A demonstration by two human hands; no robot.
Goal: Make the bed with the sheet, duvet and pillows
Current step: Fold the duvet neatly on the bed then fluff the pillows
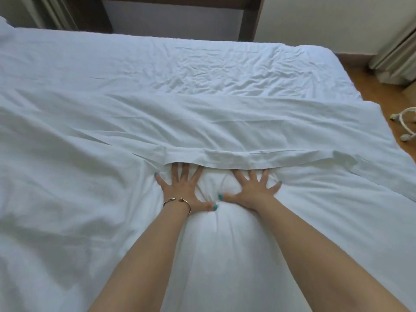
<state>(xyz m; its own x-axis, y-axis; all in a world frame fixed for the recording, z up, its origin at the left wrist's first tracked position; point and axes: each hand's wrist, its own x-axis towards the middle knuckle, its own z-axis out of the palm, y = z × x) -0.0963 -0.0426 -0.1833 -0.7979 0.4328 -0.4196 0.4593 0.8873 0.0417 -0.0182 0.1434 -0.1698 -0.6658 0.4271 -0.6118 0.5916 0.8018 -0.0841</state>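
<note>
Two hands flat, fingers spread, side by side near centre: left hand (185,190) w/ bracelet (180,203), right hand (251,192), both pressing white duvet (213,233). Fingertips tucked under folded hem (247,159). Wrinkled sheet (202,70) covers far half of bed.

Folded hem (247,157) over both hands' fingertips (177,168)

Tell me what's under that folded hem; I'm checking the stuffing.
Fingertips of both hands, left and right, slip under the hem, pressing the puffy duvet. Anything deeper is covered.
</note>
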